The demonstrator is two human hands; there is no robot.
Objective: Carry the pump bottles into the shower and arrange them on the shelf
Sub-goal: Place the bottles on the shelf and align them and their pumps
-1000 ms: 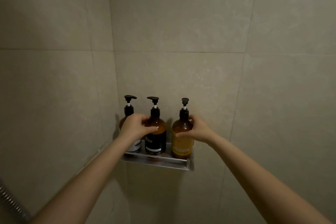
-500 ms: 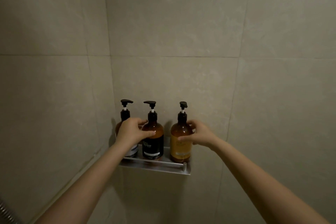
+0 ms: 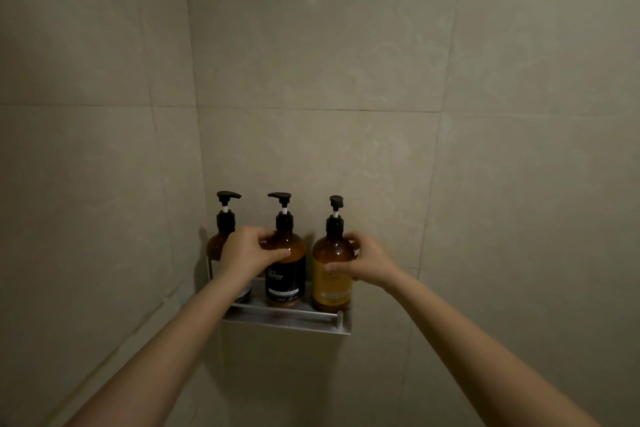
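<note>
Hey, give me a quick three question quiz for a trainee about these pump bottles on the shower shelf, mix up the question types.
1. True or false: all three pump bottles stand upright on the metal shelf.
2. Which bottle does the left hand grip? A) the black-label bottle B) the yellow-label bottle C) the corner bottle
3. Fill in: the right hand wraps its fingers around the ____-label bottle.

Key: 1 true; 2 A; 3 yellow
</note>
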